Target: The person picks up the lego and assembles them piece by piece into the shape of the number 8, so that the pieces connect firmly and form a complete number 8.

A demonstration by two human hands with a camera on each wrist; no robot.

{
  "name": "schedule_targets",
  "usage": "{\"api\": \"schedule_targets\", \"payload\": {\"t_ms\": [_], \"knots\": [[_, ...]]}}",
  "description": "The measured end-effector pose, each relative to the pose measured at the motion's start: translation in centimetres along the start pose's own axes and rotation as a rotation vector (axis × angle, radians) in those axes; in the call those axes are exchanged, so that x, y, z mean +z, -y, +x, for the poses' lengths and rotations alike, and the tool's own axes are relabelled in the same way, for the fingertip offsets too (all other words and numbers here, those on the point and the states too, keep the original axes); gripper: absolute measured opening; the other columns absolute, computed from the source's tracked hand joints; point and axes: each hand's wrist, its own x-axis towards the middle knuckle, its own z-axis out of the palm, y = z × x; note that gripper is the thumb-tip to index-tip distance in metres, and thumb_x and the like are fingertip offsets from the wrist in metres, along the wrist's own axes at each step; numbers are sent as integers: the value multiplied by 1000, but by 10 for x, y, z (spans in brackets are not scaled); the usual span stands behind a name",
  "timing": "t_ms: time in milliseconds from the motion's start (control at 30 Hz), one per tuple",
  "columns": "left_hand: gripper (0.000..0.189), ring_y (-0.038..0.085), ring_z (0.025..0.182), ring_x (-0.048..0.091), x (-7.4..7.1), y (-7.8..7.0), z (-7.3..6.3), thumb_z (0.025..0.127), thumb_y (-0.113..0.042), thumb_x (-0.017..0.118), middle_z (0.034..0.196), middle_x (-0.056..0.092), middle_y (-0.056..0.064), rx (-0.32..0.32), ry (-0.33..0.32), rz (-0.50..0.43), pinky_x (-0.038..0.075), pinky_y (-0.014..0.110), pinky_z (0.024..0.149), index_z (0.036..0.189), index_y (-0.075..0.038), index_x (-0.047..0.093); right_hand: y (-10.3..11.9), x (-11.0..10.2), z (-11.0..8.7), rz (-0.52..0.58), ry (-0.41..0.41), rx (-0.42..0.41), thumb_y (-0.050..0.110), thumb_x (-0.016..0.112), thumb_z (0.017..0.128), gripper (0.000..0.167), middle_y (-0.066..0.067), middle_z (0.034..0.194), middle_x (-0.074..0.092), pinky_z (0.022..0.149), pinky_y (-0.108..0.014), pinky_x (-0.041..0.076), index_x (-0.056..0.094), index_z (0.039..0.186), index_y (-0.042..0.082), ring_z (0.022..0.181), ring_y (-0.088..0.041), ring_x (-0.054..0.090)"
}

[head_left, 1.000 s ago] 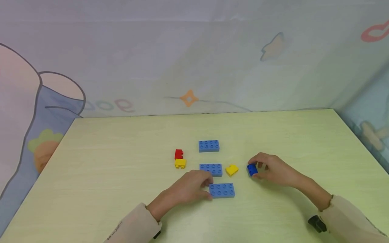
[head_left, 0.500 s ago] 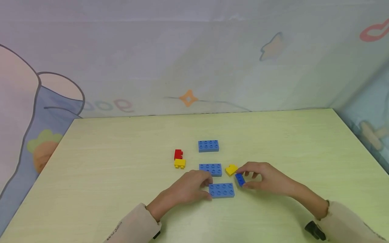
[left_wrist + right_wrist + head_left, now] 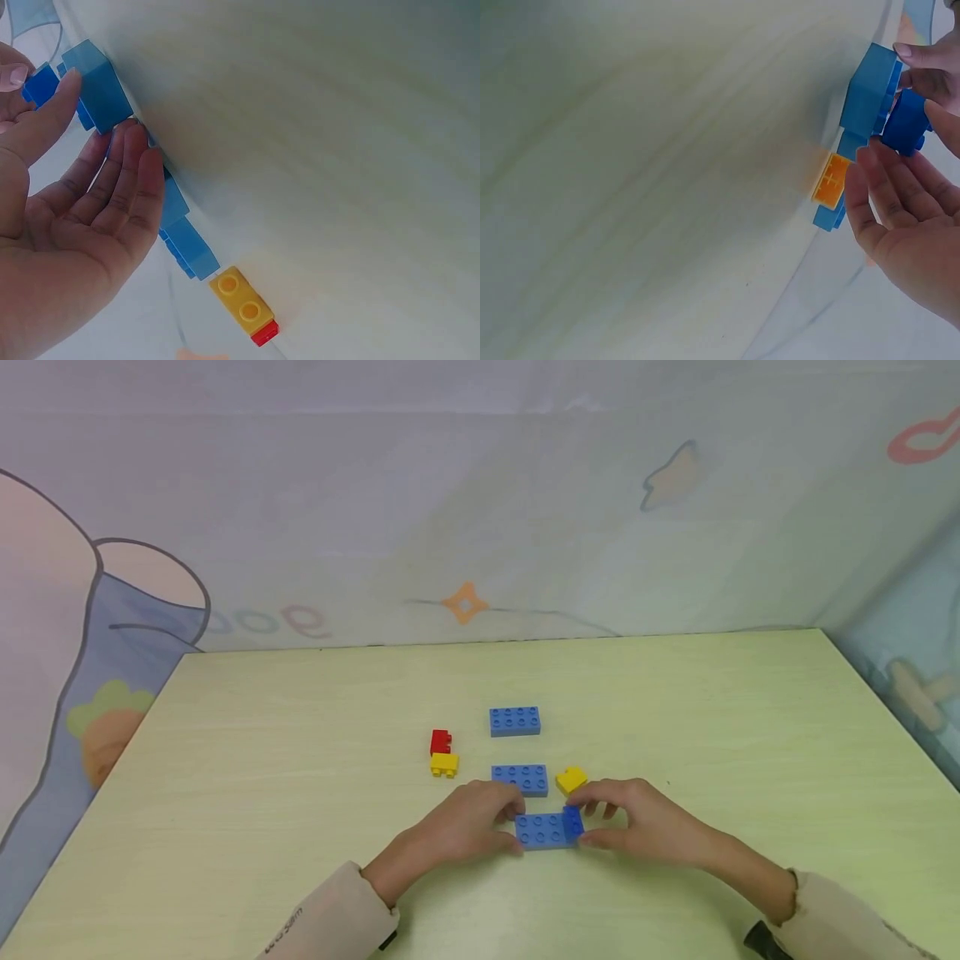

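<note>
My left hand [image 3: 474, 822] holds the nearest light blue eight-stud brick [image 3: 540, 832] by its left end, thumb on the near side and fingers on the far side. Between the thumb and fingers of my right hand [image 3: 648, 822] is a small dark blue brick [image 3: 573, 822]. It sits over the right end of that light blue brick. In the right wrist view the dark blue brick [image 3: 905, 121] is at the studs, slightly tilted; whether it is pressed on I cannot tell. Just beyond my right fingertips lies a yellow brick [image 3: 572, 780] on its side.
Behind the held brick lie a second light blue brick [image 3: 520, 779], partly covered by my left fingers, and a third [image 3: 514, 721] farther back. Left of them, a red brick [image 3: 441, 742] and a yellow brick [image 3: 444, 765] lie together on the pale table [image 3: 300, 735].
My right hand has moved left and nearer with the dark blue brick, from beyond the yellow brick to over the light blue brick's right end. My left hand has stayed in place.
</note>
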Motion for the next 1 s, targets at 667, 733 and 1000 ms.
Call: {"api": "schedule_targets", "payload": {"t_ms": [667,733,1000], "knots": [[29,10,78,49,0,-1,1,77,-20,74,86,57,-5,-9,6,8,43,22,74,101,-8,62,1,6,0,-38,-48,5,14,71,79,27,1,96,63,70,-27,48,63,103,5,81,-14,54],[29,10,78,49,0,-1,1,77,-20,74,86,57,-5,-9,5,9,43,22,74,101,-8,62,1,6,0,-45,-48,1,14,71,79,27,1,96,63,70,-28,48,63,102,5,81,-14,54],[30,9,79,49,1,0,1,77,-21,74,87,58,-5,-13,4,6,43,22,74,101,-8,62,0,5,2,-60,-36,0,12,72,78,26,1,95,63,70,-28,48,64,102,4,81,-14,53]]}}
